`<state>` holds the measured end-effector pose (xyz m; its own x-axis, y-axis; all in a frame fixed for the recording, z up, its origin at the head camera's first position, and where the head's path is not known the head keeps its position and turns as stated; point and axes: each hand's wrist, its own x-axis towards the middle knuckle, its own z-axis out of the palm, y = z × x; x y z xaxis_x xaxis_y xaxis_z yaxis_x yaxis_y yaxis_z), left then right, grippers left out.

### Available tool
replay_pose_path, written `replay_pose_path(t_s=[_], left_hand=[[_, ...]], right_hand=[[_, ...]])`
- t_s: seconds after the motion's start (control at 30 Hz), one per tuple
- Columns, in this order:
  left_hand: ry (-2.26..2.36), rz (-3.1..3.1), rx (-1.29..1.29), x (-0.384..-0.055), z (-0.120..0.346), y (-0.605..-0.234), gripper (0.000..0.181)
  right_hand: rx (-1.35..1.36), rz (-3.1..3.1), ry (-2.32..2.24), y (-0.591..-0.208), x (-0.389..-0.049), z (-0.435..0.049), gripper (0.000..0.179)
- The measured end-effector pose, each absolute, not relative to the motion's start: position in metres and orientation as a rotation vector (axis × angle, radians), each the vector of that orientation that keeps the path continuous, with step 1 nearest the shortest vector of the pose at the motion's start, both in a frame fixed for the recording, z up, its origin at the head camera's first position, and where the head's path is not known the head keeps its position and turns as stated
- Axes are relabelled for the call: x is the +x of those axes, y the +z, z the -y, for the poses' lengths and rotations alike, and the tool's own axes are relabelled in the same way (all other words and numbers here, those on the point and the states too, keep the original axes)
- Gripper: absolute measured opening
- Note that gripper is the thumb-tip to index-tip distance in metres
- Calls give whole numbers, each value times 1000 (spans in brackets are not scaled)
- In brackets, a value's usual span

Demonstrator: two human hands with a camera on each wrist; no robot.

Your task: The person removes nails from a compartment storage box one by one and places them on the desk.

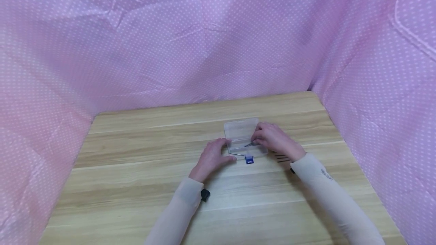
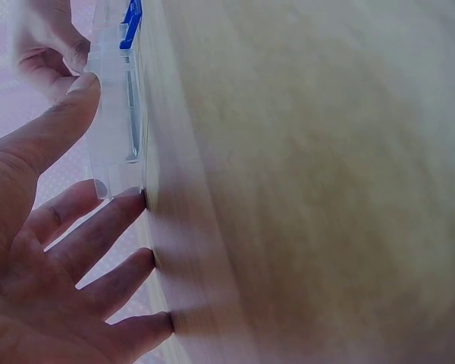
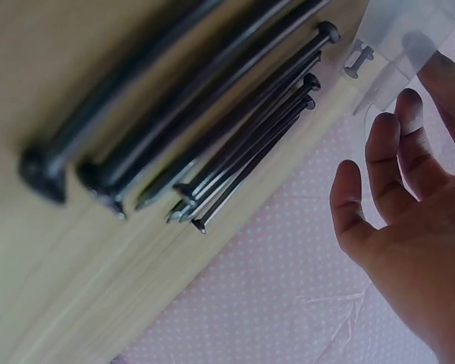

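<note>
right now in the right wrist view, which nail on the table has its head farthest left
The dark nail at the row's upper left: its head sits left of those of the other nails, and no nail shows beyond it.

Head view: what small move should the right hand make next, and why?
Probably lower the pinched metal piece into the clear box and let go: the right hand holds it over the opened box, the left hand grips the box's left end, and another metal rod seems to lie inside.
</note>
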<state>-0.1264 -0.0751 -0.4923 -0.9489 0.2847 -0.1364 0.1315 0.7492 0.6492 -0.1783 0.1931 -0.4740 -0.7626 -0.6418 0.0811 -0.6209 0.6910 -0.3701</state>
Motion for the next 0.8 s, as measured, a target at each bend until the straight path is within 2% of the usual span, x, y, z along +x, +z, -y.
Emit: replay_pose_path(t_s=[0.8], left_hand=[[963,-2734,355,-128,76,-492,65]], right_hand=[[-1171,-2820,-422,-476,-187,-188,13]])
